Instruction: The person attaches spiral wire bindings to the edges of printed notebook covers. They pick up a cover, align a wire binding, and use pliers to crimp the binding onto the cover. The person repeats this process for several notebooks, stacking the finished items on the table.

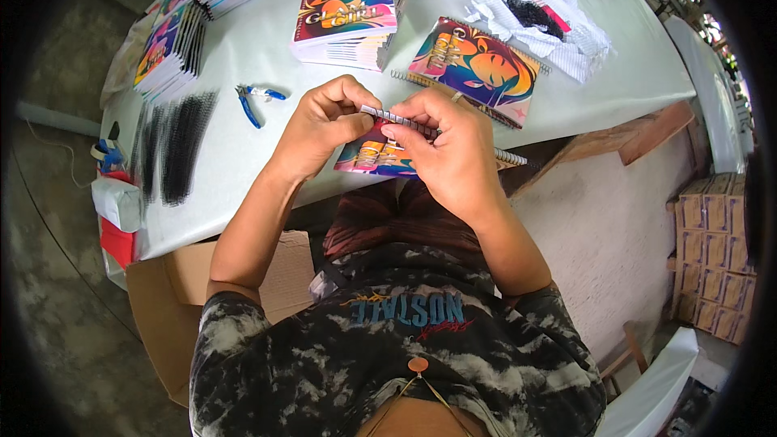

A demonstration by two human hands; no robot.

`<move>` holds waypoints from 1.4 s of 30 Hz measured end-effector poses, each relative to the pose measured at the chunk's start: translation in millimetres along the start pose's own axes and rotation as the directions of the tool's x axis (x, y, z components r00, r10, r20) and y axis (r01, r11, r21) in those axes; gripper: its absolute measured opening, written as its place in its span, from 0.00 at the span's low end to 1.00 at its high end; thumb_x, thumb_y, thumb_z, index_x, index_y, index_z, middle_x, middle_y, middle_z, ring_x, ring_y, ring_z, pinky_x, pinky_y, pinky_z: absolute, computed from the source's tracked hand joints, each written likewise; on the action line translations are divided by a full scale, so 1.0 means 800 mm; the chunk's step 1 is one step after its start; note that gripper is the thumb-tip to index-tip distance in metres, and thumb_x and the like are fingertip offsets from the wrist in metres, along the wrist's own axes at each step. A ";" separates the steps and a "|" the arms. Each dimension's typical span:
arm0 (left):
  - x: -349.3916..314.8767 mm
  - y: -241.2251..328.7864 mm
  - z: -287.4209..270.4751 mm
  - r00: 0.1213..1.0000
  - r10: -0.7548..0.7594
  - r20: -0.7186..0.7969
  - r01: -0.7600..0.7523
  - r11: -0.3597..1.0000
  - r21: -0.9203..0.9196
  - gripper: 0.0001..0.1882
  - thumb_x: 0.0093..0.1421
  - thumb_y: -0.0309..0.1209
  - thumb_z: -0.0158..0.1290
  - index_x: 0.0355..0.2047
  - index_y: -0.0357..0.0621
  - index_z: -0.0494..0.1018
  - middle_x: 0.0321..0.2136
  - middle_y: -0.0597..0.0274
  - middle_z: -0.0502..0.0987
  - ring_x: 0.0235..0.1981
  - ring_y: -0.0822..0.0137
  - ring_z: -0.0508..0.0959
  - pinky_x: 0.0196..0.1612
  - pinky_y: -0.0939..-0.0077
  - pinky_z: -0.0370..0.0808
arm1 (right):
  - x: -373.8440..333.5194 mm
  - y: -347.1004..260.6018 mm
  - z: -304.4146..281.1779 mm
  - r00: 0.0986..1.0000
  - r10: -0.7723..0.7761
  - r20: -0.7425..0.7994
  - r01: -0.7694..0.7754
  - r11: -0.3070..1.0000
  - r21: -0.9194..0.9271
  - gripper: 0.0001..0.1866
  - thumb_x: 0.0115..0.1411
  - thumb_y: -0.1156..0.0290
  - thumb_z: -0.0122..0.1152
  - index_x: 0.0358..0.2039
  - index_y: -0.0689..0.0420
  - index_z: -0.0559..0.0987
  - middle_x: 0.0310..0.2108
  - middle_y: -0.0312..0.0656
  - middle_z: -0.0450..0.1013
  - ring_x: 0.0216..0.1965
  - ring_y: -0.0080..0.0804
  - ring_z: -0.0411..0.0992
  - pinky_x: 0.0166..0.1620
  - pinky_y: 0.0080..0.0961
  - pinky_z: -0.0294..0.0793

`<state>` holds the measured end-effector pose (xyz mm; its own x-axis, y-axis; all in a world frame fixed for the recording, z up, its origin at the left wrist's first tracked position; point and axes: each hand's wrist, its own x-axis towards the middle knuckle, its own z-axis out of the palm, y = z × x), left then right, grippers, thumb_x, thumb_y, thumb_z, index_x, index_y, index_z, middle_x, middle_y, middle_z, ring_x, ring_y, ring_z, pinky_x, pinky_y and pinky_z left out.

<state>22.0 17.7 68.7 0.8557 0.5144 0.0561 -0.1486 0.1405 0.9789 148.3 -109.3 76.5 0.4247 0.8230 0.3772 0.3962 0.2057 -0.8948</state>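
Notebook (374, 159), right here at the surface's (222, 182) near edge! Left grip (320, 125) pinches one end of its bound edge, right grip (449, 133) clasps farther along. It looks light, covers bendy and probably slick, the coil (510, 158) springy and easily kinked, so the firm bound edge seems the best hold. Beyond the left grip, pliers (250, 109); farther left, black coils (184, 146).

I'm on one head-worn fisheye, looking steeply down, close in: left hand (317, 128) and right hand (453, 146) near centre, table (239, 154) beyond the grip, shirt (324, 356) nearer.
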 end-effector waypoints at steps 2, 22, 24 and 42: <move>0.007 0.000 0.005 0.999 -0.024 0.030 0.024 1.000 0.009 0.08 0.44 0.15 0.47 0.25 0.42 0.69 0.25 0.67 0.68 0.28 0.76 0.67 0.35 0.82 0.64 | -0.001 0.001 -0.004 0.998 -0.066 -0.017 0.064 0.994 -0.085 0.08 0.47 0.80 0.63 0.28 0.63 0.72 0.25 0.47 0.71 0.24 0.37 0.70 0.26 0.28 0.67; 0.128 -0.109 0.044 0.936 0.327 -0.130 0.037 0.277 0.960 0.28 0.52 0.42 0.56 0.47 0.36 0.66 0.42 0.46 0.72 0.43 0.48 0.72 0.45 0.65 0.70 | -0.050 0.170 -0.081 0.749 0.008 -0.663 -0.472 0.708 -0.525 0.32 0.48 0.65 0.64 0.51 0.63 0.63 0.46 0.54 0.63 0.53 0.49 0.53 0.55 0.47 0.50; 0.126 -0.103 0.043 0.969 0.227 -0.096 0.027 0.288 0.957 0.32 0.49 0.43 0.58 0.50 0.38 0.64 0.47 0.45 0.69 0.49 0.48 0.68 0.51 0.63 0.65 | -0.047 0.169 -0.073 0.763 0.016 -0.646 -0.386 0.813 -0.436 0.34 0.47 0.65 0.65 0.53 0.61 0.63 0.49 0.54 0.62 0.53 0.50 0.54 0.55 0.47 0.51; 0.114 -0.109 0.034 0.969 0.143 -0.202 0.106 0.497 0.861 0.19 0.44 0.33 0.63 0.37 0.45 0.73 0.34 0.57 0.76 0.36 0.58 0.76 0.39 0.69 0.73 | -0.038 0.187 -0.126 0.769 0.100 -0.632 -0.318 0.917 -0.242 0.25 0.37 0.73 0.73 0.40 0.62 0.78 0.42 0.51 0.73 0.42 0.39 0.71 0.46 0.28 0.69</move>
<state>126.1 29.5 -6.1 0.7077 0.6894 0.1542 0.4439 -0.6038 0.6621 276.7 -156.7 -45.0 0.8803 0.3186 0.3516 0.4253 -0.2014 -0.8824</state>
